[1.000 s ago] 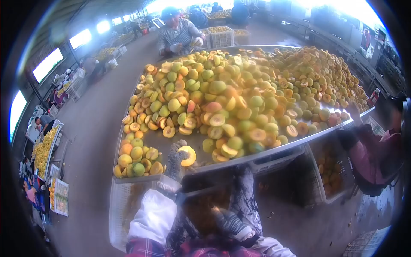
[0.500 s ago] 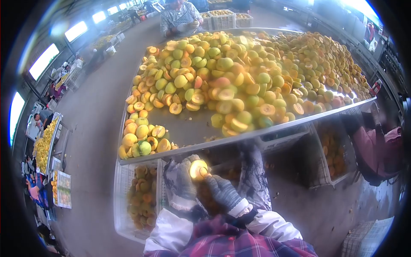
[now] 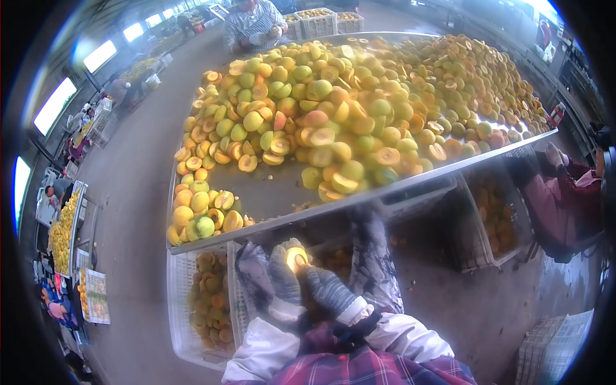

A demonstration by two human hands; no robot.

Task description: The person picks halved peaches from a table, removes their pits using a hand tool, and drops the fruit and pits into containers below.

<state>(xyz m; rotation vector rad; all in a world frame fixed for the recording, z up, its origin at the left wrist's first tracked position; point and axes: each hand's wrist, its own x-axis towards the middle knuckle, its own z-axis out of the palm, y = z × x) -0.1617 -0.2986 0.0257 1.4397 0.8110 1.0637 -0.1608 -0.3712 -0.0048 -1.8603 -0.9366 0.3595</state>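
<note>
A cut fruit half point(image 3: 296, 258) sits in your gloved left hand point(image 3: 284, 282), below the near edge of the desk point(image 3: 269, 224), its bright face turned up. Your left hand is closed around it; your right hand point(image 3: 329, 292) meets its lower right side — whether that one grips anything, the blur does not tell. Good work here would call for a firm but gentle left grip, the cut face toward you, and right fingers working close without bruising the flesh. The count: one half in your hands, two people near the desk — a person point(image 3: 260, 25) across it and another point(image 3: 568, 183) at right — and at least two fruit-filled crates, a left crate point(image 3: 178, 308) and a right crate point(image 3: 473, 221). The heaped fruit point(image 3: 321, 138) defies counting.
</note>
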